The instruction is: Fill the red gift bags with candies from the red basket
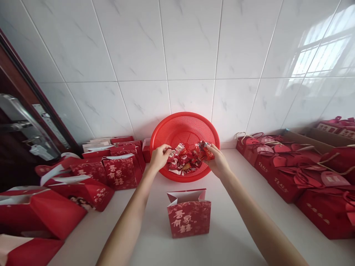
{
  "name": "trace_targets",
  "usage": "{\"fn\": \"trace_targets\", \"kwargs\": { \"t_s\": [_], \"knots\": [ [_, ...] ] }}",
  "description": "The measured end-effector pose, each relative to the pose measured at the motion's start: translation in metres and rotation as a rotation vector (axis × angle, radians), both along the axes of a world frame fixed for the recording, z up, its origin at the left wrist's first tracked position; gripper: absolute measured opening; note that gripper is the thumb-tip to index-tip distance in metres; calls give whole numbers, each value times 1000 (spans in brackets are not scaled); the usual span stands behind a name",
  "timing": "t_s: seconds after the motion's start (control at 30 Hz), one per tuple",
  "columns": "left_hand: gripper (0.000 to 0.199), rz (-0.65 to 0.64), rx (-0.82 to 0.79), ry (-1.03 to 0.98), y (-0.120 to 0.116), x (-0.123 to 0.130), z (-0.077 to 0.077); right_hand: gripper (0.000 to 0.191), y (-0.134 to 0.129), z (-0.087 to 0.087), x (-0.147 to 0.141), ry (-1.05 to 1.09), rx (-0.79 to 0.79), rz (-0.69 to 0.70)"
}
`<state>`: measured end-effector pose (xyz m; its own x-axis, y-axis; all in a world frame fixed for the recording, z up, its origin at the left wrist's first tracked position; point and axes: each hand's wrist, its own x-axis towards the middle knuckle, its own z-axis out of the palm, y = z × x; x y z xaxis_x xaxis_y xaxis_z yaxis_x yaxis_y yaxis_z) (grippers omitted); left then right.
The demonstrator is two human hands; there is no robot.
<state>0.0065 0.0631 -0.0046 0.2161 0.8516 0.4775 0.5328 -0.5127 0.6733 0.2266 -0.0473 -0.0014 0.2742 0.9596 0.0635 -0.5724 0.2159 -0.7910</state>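
Note:
A red plastic basket (185, 119) leans against the tiled wall, with several wrapped candies (184, 159) heaped in its lower part. My left hand (160, 158) reaches over the basket's left side, its fingertips pinched on a red-wrapped candy (171, 154). Over the right side, my right hand (218, 159) grips several candy packets (208, 153) in red and clear wrappers. In front of the basket, between my forearms, a red paper gift bag (189, 218) with pale lettering stands upright with its top open. Its inside bottom is hidden.
On the left stand several open red paper bags (119, 173). Filled red gift boxes (283, 181) with ribbons and cord handles line the right, beside a cardboard box (306, 139). A dark door with a metal handle (19, 111) is at far left.

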Motion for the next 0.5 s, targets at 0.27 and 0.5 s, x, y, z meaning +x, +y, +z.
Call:
{"fn": "trace_targets", "kwargs": {
  "t_s": [0.27, 0.5],
  "knots": [
    [17, -9, -21, 58, -3, 0, 0, 25, 1, 1, -1, -11, -29, -6],
    [19, -51, -18, 71, -2, 4, -2, 24, 3, -1, -2, -5, -33, 18]
  ]
}}
